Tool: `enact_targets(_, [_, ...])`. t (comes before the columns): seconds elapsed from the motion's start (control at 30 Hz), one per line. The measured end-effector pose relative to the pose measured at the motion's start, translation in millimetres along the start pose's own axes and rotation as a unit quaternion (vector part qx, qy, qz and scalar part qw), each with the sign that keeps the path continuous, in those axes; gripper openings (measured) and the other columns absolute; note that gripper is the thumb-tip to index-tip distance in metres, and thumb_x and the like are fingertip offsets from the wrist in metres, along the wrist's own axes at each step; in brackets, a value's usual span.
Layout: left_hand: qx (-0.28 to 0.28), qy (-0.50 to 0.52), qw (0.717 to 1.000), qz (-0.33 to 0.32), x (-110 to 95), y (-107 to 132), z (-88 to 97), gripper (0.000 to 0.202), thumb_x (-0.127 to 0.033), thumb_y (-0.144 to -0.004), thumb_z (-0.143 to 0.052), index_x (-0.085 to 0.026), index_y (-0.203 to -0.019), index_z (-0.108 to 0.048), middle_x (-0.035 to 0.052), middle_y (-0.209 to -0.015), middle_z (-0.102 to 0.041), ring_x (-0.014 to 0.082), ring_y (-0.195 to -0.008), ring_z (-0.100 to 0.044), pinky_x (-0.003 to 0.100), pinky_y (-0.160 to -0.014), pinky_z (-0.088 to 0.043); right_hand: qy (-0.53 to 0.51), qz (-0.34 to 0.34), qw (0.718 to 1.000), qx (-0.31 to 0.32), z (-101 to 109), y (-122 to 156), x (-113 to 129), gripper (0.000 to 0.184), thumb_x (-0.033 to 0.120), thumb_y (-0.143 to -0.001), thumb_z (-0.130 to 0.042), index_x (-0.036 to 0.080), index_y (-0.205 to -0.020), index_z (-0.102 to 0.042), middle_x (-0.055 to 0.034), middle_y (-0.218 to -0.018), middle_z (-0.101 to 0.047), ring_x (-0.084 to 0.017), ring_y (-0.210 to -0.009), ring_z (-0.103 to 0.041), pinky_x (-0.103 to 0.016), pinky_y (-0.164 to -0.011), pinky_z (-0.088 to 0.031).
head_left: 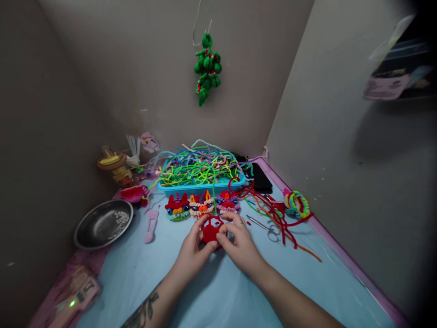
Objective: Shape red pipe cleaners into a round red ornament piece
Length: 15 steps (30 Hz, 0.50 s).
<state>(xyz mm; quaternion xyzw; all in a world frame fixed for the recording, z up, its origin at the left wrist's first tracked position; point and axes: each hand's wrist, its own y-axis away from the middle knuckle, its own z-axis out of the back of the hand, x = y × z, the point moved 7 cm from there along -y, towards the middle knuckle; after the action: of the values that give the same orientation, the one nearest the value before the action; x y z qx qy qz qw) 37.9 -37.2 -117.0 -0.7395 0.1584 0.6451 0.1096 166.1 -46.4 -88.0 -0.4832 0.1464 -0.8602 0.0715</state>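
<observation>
Between my two hands is a small round red fuzzy piece (pixel 210 230), which looks like bent pipe cleaner. My left hand (pixel 196 243) pinches its left side, thumb below and fingers above. My right hand (pixel 235 232) grips the right side with thumb and forefinger close together. A green pipe cleaner (pixel 214 196) rises behind the red piece; I cannot tell whether it is joined to it. Just beyond my fingers sit three small figures: a red one (pixel 177 207), an orange-and-peach one (pixel 201 205) and a red-and-purple one (pixel 227 202).
Behind stands a blue tray (pixel 201 187) heaped with colourful pipe cleaners. Small scissors (pixel 264 227) and loose red pipe cleaners (pixel 273 207) lie to the right. A metal bowl (pixel 102 225), a pink clip-like tool (pixel 151 226) and a pink device with a green light (pixel 77 303) are left.
</observation>
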Motion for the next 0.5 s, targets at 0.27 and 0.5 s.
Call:
enact_targets(0.27, [-0.046,-0.038,0.998,0.009,2.7,-2.6,8.9,0.065,-0.036,-0.079,-0.061,-0.011,-0.133,-0.034,0.0011,-0.068,-0.063,0.012,-0.06,-0.054,0.022,-0.057,-0.04,-0.025,-0.039,0.998,0.041,-7.9,0.0,-7.8,0.016,0.02,-0.077,-0.054,0.02,-0.061,-0.058,-0.0079,-0.118,-0.051,-0.025,-0.117,-0.043,-0.041,-0.097,-0.035])
enact_targets(0.5, [-0.124,0.064,0.989,0.041,0.6,-4.7,27.0,0.058,-0.035,-0.069,-0.07,-0.01,-0.119,-0.054,0.0072,-0.08,-0.07,0.0131,-0.063,-0.058,0.022,-0.059,-0.044,-0.046,-0.001,0.999,0.003,1.6,-1.3,-2.9,0.01,0.028,-0.072,-0.065,0.022,-0.08,-0.062,-0.0075,-0.117,-0.049,-0.025,-0.114,-0.047,-0.04,-0.097,-0.036])
